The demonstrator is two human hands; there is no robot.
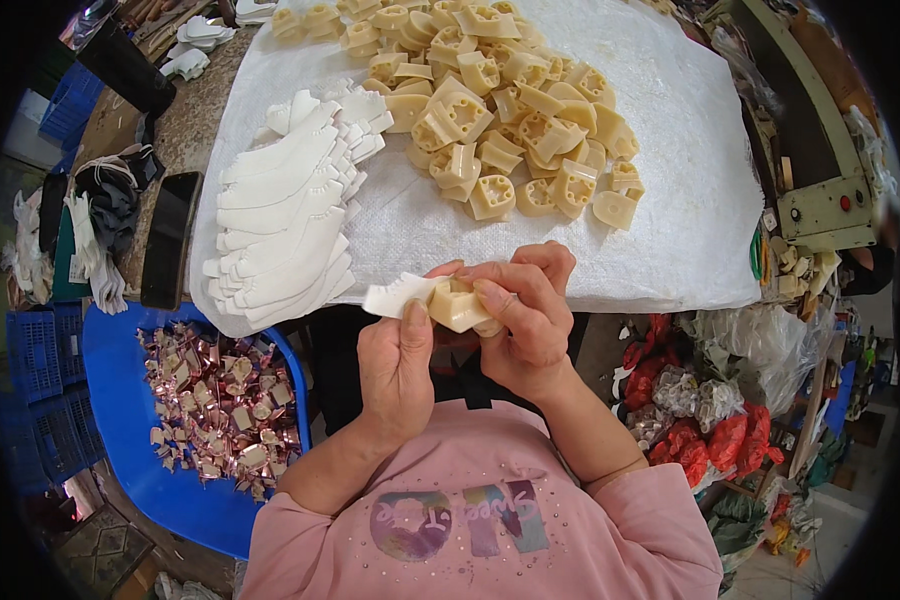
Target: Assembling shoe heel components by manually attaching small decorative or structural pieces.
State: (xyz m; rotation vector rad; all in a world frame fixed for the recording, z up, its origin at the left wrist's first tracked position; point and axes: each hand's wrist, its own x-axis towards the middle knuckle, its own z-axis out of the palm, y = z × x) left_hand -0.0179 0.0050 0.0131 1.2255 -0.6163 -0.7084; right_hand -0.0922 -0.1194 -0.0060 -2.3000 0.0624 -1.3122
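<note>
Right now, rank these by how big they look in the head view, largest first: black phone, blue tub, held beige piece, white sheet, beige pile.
1. White sheet
2. Blue tub and beige pile: too alike to rank
3. Black phone
4. Held beige piece

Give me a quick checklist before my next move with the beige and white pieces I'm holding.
1. Beige piece gripped: ok, the right hand pinches it.
2. White piece secured: ok, the left hand pinches it against the beige piece.
3. White piece's left end flush: not ok, it sticks out.
4. Contact behind the beige piece: cannot tell, hidden.
5. Spare white pieces: ok, stacked on the left.
</note>
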